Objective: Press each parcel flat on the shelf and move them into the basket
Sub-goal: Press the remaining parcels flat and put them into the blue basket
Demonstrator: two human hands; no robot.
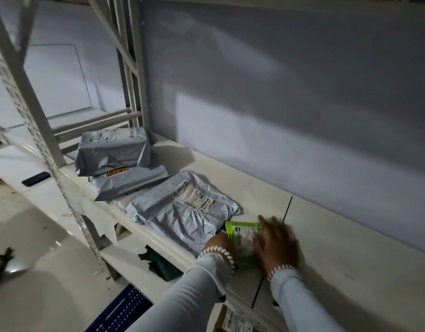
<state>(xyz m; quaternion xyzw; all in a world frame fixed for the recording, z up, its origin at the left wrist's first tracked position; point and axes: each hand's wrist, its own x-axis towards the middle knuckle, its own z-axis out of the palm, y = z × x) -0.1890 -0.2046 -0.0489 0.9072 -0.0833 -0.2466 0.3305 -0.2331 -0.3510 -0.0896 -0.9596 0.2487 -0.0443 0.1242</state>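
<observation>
On the near right of the shelf (326, 236): green parcel (242, 238), right hand (276, 243) pressing flat-fingered, left hand (222, 242) holding its near-left edge, grip unclear; press evenly outward before lifting to blue basket (125, 310) below.

Dim, bluish scene lit from the left, with a pale patch on the back wall (230, 121), glare on the floor (27, 255), motion blur on the hands (273, 245), and wide-angle bending of the shelf uprights (22, 75).
</observation>
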